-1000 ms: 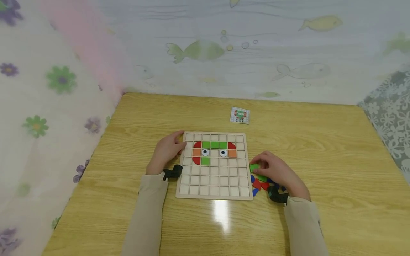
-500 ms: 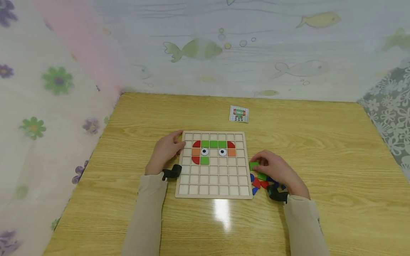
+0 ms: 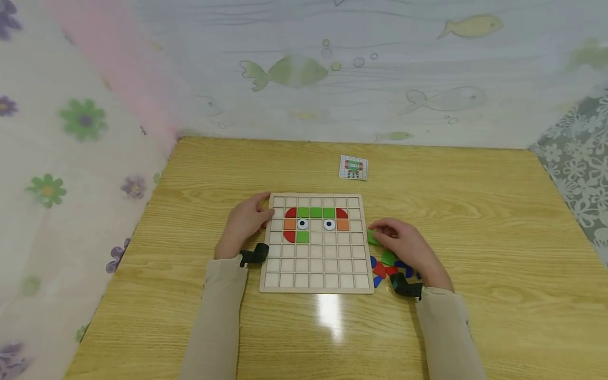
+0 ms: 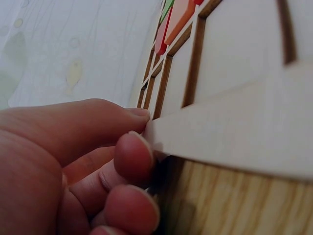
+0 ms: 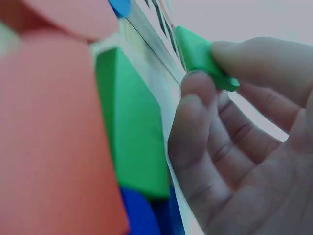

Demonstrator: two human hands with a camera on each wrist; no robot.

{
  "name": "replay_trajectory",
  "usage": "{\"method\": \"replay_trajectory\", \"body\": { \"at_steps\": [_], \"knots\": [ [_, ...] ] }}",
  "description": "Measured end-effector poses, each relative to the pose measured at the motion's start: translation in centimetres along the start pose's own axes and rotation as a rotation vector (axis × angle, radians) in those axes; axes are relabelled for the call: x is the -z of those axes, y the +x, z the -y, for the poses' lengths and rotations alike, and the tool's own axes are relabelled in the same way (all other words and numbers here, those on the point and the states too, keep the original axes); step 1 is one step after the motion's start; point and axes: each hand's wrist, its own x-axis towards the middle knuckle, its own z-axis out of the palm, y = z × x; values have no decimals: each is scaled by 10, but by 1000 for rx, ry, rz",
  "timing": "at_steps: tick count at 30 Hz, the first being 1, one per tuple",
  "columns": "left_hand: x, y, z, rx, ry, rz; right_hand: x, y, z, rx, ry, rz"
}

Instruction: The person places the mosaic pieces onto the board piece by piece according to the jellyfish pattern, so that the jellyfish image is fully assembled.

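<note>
A square wooden grid board (image 3: 310, 266) lies on the table in the head view, with red, orange and green pieces and two eye discs set in its upper cells. My left hand (image 3: 244, 224) holds the board's left edge near the far corner; the left wrist view shows the thumb (image 4: 98, 122) and curled fingertips against its rim. Beside the board's right edge, my right hand (image 3: 404, 243) pinches a green square tile (image 5: 200, 56) between thumb and fingers. A second green tile (image 3: 388, 258) lies just below that hand, among other loose pieces.
Loose red pieces (image 3: 379, 270) and blue pieces (image 3: 377, 282) lie along the board's right side, partly hidden by the right hand and wrist camera. A small picture card (image 3: 353, 168) lies beyond the board. Patterned walls border the wooden table (image 3: 489, 221) at the back and left.
My right hand has lifted the green tile slightly away from the loose pieces, towards the back and close to the board's edge. The left hand stays on the board; the head view has shifted slightly.
</note>
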Motion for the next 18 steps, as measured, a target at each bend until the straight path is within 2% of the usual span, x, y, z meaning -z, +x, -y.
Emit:
{"method": "replay_trajectory", "body": {
  "at_steps": [8,13,18],
  "knots": [
    [-2,2,1,13,-3,3,-6,7,14,55,34,25],
    [-2,3,2,12,4,4,-9,13,24,34,34,58],
    [-1,2,3,7,2,2,-11,20,29,18,105,27]
  ]
}}
